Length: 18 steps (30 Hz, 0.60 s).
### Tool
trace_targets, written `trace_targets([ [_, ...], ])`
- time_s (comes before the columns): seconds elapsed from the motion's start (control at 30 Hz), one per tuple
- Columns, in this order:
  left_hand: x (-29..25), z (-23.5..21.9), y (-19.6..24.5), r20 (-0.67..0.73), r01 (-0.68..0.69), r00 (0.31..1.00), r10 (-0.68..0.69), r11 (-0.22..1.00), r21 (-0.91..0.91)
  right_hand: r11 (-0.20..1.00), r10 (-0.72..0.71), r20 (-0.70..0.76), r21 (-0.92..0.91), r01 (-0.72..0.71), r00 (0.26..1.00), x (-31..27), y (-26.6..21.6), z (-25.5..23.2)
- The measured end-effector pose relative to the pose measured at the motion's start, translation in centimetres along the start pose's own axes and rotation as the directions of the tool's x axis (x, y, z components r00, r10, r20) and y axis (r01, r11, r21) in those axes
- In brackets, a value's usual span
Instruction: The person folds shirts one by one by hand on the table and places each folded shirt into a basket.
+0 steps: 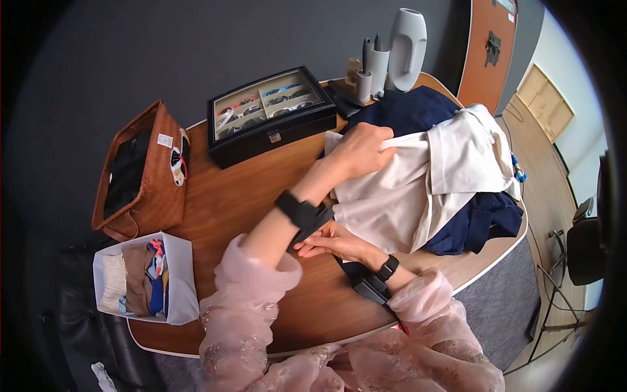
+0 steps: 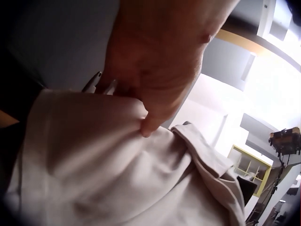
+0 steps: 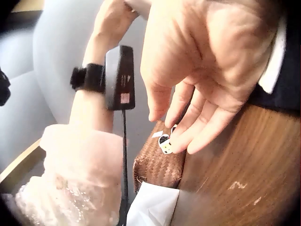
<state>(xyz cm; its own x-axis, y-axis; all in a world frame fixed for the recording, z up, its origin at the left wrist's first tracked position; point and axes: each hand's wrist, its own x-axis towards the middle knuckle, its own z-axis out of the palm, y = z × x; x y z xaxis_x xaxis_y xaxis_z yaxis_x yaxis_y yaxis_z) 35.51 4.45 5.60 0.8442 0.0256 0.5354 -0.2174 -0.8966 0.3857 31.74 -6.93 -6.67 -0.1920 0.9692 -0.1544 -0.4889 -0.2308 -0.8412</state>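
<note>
A white garment [image 1: 392, 209] lies over dark blue cloth [image 1: 480, 225] on the right half of the table. My left hand [image 1: 359, 153] pinches the garment's upper edge between thumb and fingers; the left wrist view shows the thumb of that hand [image 2: 153, 70] pressed on the raised white fabric [image 2: 108, 155]. Below the left forearm, near the garment's lower left corner, is my right hand [image 1: 336, 242], palm up. In the right wrist view the right hand [image 3: 207, 75] holds nothing, its fingers extended and loosely bent above the wooden table.
A black display box [image 1: 274, 137] with a clear lid stands at the table's back. To the left are a brown woven basket [image 1: 160, 206] and a white box of folded cloths [image 1: 183, 277]. A white vase [image 1: 406, 52] and holders [image 1: 379, 65] stand behind the clothes.
</note>
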Motion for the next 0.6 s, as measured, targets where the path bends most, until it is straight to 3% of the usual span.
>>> trace_targets([
  [0.07,-1.2,-3.8,2.8,-0.065,0.100,0.991,-0.113,0.979,-0.179,0.999,-0.019,0.021,-0.031,0.020,1.000,-0.3,-0.5,0.0],
  [0.17,-3.5,-8.0,4.2,-0.234,0.126,0.945,-0.230,0.913,-0.387,0.997,-0.033,-0.021,0.064,0.035,0.999,-0.6,-0.7,0.5],
  [0.2,-4.5,-8.8,3.7,-0.257,0.151,0.904,-0.341,0.818,-0.555,0.999,-0.019,0.006,0.038,0.019,1.000,-0.4,-0.5,0.3],
  [0.23,-5.5,-9.7,3.0,-0.324,0.092,0.869,-0.375,0.765,-0.637,0.999,-0.021,0.007,0.044,0.020,1.000,-0.3,-0.5,0.3],
  [0.27,-6.2,-11.7,4.3,-0.430,0.063,0.814,-0.390,0.796,-0.601,1.000,-0.005,0.014,0.031,0.004,1.000,-0.2,-0.5,0.2],
  [0.3,-7.3,-12.8,3.8,-0.585,0.000,0.713,-0.387,0.834,-0.552,1.000,0.010,0.020,0.018,-0.011,1.000,-0.2,-0.5,0.1],
  [0.33,-9.2,-14.2,2.0,-0.576,0.002,0.631,-0.520,0.744,-0.669,1.000,0.022,0.011,0.001,-0.022,1.000,-0.4,-0.7,0.4],
  [0.37,-10.6,-15.8,1.8,-0.484,-0.124,0.554,-0.678,0.508,-0.853,1.000,0.015,0.009,0.008,-0.015,1.000,-0.7,-0.9,0.5],
  [0.43,-12.7,-17.3,1.9,-0.509,0.018,0.356,-0.784,0.550,-0.835,0.970,0.049,0.162,-0.242,-0.009,0.986,-0.9,-1.3,0.7],
  [0.5,-15.8,-17.9,1.0,-0.439,0.014,0.230,-0.868,0.454,-0.891,0.961,0.071,0.238,-0.277,-0.002,0.969,-0.6,-1.3,0.6],
  [0.53,-18.2,-17.7,-0.9,-0.439,0.021,0.228,-0.869,0.455,-0.890,0.968,0.079,0.281,-0.253,-0.006,0.957,-0.7,-1.4,0.8],
  [0.57,-21.1,-17.2,-3.4,-0.615,0.237,0.201,-0.762,0.647,-0.724,0.973,0.086,0.323,-0.229,-0.010,0.943,-0.8,-1.3,0.8],
  [0.6,-22.8,-16.8,-4.8,-0.759,0.438,0.221,-0.612,0.758,-0.484,0.985,0.117,0.323,-0.162,-0.067,0.939,-0.9,-1.1,0.6],
])
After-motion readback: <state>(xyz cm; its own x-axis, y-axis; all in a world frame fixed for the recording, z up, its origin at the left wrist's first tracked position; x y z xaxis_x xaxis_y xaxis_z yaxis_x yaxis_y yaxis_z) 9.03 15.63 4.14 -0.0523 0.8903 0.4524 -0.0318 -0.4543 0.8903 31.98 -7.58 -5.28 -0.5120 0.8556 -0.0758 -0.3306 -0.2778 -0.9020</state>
